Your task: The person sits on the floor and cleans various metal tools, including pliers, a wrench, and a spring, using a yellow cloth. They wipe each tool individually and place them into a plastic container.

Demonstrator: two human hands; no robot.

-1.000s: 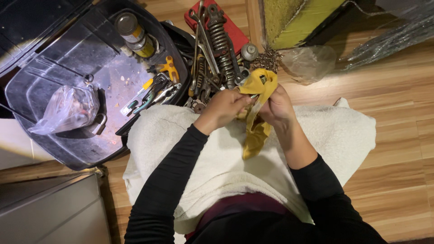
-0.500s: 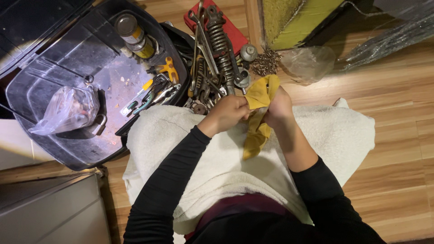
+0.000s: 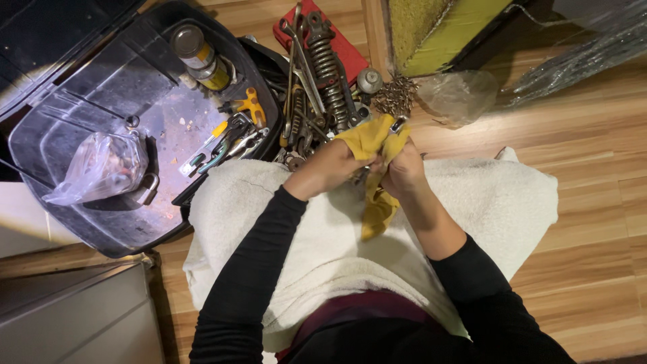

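1. The left hand (image 3: 330, 167) and the right hand (image 3: 403, 170) were both closed on a yellow cloth (image 3: 372, 145), bunched between them over a white towel (image 3: 499, 195) on the lap; a small metal part (image 3: 397, 124) showed at the cloth's top edge.
2. Judgement: the wiping would go best with the part kept wrapped and the grip firm — the cloth's loose tail hung free below.
3. Just beyond the hands lay a heap of tools (image 3: 317, 87) and scattered screws (image 3: 394, 96); the cloth was close enough to snag there.
4. An open black toolbox (image 3: 81, 202) stood to the left. Bare wooden floor (image 3: 593, 168) to the right offered room — the towel's edge ended there.
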